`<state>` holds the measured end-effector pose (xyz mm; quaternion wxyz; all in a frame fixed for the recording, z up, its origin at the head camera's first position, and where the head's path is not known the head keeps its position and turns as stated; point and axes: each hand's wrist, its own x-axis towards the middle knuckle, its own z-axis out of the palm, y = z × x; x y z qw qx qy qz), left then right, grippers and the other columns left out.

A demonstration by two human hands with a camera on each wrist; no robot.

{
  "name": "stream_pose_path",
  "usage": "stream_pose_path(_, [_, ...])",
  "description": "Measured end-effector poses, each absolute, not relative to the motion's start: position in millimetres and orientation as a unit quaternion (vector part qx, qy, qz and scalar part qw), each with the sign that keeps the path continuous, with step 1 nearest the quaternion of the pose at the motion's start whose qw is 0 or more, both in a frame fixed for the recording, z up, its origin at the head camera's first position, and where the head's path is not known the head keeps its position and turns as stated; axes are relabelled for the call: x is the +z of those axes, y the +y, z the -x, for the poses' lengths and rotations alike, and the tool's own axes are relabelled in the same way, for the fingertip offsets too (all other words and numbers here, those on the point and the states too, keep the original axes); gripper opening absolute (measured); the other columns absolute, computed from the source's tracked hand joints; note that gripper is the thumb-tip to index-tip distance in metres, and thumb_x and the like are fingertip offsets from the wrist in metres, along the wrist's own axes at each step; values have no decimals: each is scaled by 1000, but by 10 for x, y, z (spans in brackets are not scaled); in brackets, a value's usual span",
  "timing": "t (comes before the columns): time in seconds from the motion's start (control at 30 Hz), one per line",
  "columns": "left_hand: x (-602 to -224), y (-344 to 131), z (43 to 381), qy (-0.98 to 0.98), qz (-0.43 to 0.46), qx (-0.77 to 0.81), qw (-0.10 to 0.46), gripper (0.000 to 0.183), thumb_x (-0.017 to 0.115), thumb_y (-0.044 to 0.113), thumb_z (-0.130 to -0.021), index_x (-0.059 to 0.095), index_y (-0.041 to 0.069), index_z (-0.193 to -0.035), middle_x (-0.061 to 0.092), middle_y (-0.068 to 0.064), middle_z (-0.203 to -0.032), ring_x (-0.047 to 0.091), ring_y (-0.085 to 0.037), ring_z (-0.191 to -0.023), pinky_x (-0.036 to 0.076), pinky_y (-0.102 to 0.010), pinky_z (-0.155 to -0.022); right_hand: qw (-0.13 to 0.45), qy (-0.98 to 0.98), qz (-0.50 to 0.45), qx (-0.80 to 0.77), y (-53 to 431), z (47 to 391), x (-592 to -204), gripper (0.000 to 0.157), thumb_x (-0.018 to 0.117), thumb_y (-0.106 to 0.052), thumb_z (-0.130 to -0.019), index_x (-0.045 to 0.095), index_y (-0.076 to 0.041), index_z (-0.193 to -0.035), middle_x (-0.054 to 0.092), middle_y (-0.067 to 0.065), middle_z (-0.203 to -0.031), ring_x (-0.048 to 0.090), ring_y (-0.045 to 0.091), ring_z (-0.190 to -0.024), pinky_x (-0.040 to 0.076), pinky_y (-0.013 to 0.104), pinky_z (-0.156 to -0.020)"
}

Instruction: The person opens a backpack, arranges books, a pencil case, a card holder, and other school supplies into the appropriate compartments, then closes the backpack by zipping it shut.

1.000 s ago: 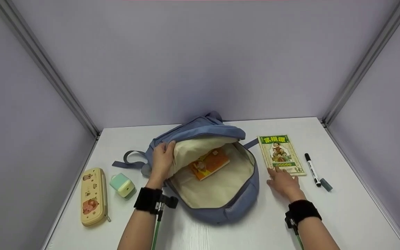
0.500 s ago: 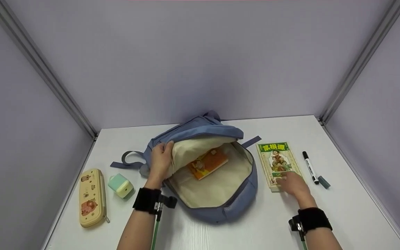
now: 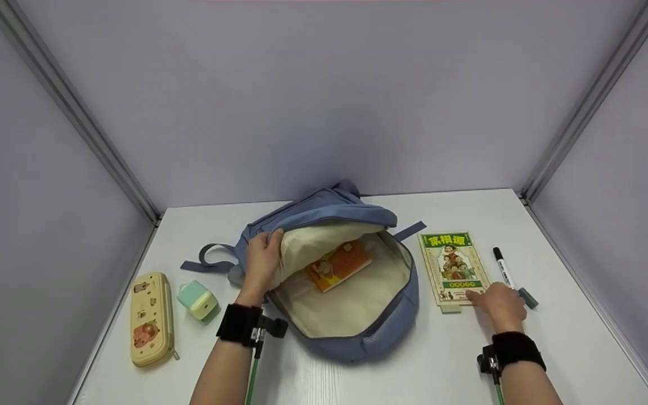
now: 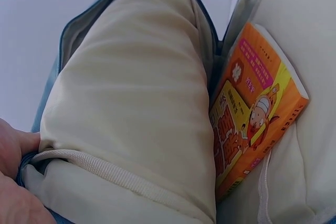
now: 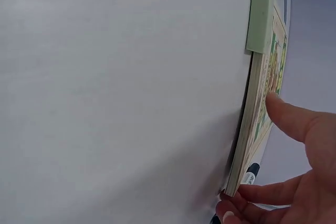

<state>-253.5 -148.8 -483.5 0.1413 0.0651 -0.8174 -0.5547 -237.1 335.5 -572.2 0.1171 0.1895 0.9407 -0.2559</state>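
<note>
My left hand (image 3: 262, 261) grips the raised flap of the blue backpack (image 3: 388, 337) on its left side, keeping the cream lining in view. Inside the bag lies an orange book (image 3: 340, 265), partly covered by the flap. To the right, a green and cream book (image 3: 453, 267) lies on the table, a pale green block (image 5: 260, 17) at its near edge. My right hand (image 3: 504, 306) holds this book by its near right corner. In the right wrist view the thumb is over the cover and the other fingers curl at the corner.
A capped marker (image 3: 502, 267) and a dark green piece (image 3: 528, 298) lie just beyond my right hand. On the left are a yellow pencil case (image 3: 151, 318) and a mint and yellow block-shaped item (image 3: 198, 300). Walls border the white table (image 3: 391, 382).
The green and cream book has slid toward me, and the pale green block now shows at its near edge. My right hand has moved from its near left corner to the right. My left hand stays put.
</note>
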Motion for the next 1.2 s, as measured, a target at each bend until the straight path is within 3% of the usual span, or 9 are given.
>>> stream_pose_path(0.17, [-4840,-1498,2550,-817,-69,-552,150,39,54,25,-101,43,11,-67,37,-1,-64,40,-18,-59,34,-31,-59,141,927,-189,-293,3434,2366,-5673,63,72,-38,-85,53,18,-107,56,20,-84,52,31,-74,44,41,-61])
stream_pose_path(0.33, [-4846,-1497,2551,-819,-69,-549,151,41,55,26,-101,41,11,-66,35,0,-63,39,-18,-59,34,-31,-59,140,923,-203,-295,3452,2363,-5668,60,76,-34,-82,53,16,-106,55,18,-83,51,30,-73,43,41,-62])
stream_pose_path(0.7, [-4833,-1468,2524,-827,-64,-533,165,40,55,24,-101,43,12,-65,37,1,-62,41,-18,-60,35,-31,-60,151,925,-208,-278,3484,2385,-5704,62,79,-35,-80,54,16,-105,57,23,-87,51,32,-75,43,42,-65])
stream_pose_path(1.0, [-4815,-1453,2526,-834,-75,-522,161,39,55,25,-101,43,12,-66,38,0,-63,42,-20,-62,36,-32,-62,135,934,-158,-292,3538,2403,-5759,57,79,-31,-81,56,17,-99,58,24,-85,53,32,-73,45,40,-63])
stream_pose_path(1.2, [-4823,-1464,2529,-833,-77,-524,159,38,55,25,-101,44,11,-67,38,0,-64,42,-20,-64,36,-32,-63,130,928,-154,-314,3498,2412,-5803,57,76,-23,-81,49,21,-107,57,28,-92,54,35,-79,46,42,-68])
